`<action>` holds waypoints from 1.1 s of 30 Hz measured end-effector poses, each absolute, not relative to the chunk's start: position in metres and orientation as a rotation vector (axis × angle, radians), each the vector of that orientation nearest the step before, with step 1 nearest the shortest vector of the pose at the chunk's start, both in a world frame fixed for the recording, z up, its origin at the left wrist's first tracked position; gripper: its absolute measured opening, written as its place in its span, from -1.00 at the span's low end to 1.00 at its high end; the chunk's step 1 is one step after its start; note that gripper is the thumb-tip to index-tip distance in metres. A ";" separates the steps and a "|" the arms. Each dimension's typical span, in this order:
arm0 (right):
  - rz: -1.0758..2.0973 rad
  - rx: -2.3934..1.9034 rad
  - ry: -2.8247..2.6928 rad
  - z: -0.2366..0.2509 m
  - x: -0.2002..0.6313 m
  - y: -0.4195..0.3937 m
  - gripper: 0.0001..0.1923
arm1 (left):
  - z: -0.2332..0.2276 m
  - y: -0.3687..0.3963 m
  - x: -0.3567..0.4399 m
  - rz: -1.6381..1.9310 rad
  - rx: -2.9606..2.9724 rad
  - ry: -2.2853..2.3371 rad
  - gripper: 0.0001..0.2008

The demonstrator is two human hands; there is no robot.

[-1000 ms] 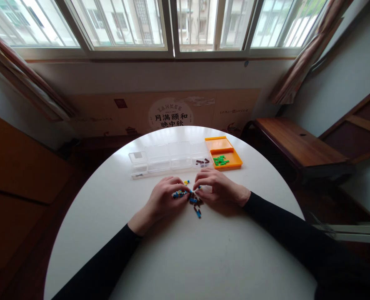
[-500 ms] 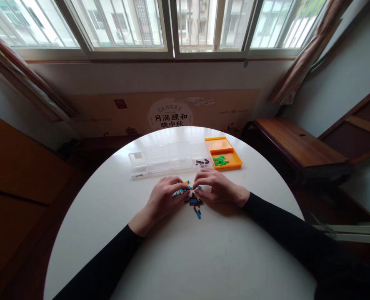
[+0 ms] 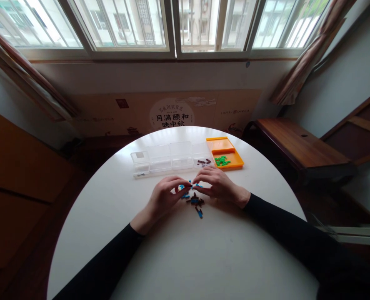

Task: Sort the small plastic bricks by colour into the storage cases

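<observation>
My left hand point(image 3: 167, 192) pinches a small dark brown building brick point(image 3: 191, 186) between thumb and fingertips, just above the table. Facing it, my right hand point(image 3: 218, 185) has thumb and forefinger drawn together close to that brick; whatever is between them is too small to make out. Partly behind my left fingers lie several blue bricks point(image 3: 185, 196), with some pale ones among them. Nearer to me is a loose pile of dark brown and blue bricks point(image 3: 195, 200). A blue brick point(image 3: 200, 215) lies at its near end beside a brown one.
Beyond my hands on the round white table point(image 3: 160, 258) stands a clear compartment box point(image 3: 160, 166), its lids raised, with brown bricks point(image 3: 203, 161) in the right compartment. Adjoining it is an orange box point(image 3: 235, 163) holding green bricks point(image 3: 222, 161). A wooden bench point(image 3: 306, 141) stands at right.
My left fingers have lifted a little, and the dark brick between them now shows. More of the bricks under my hands is visible. The whole view has shifted slightly.
</observation>
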State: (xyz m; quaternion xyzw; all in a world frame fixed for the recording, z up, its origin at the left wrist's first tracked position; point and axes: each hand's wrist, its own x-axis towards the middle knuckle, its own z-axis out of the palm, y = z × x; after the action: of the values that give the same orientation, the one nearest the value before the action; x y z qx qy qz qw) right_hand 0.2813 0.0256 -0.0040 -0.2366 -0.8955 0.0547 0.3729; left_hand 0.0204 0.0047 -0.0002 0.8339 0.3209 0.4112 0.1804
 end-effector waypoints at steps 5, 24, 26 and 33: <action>0.119 -0.582 -2.294 -0.006 0.282 0.026 -0.91 | 0.001 0.005 0.021 1.161 2.361 0.905 -0.90; 0.115 -0.769 -2.108 -0.008 0.283 0.029 -0.96 | 0.003 0.004 0.021 1.186 2.324 1.030 -0.91; 0.067 -0.912 -1.980 -0.009 0.286 0.034 -0.95 | 0.002 0.004 0.020 1.161 2.340 1.099 -0.91; -0.042 -1.243 -1.804 -0.020 0.306 0.058 -0.90 | -0.001 0.002 0.021 1.049 2.508 1.132 -0.89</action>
State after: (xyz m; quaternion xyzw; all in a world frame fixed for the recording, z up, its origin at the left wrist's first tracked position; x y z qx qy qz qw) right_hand 0.3058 0.0584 -0.0200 -0.5045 -0.7320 -0.0170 0.4576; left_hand 0.0212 0.0016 -0.0006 0.8475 0.3826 0.3545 0.0980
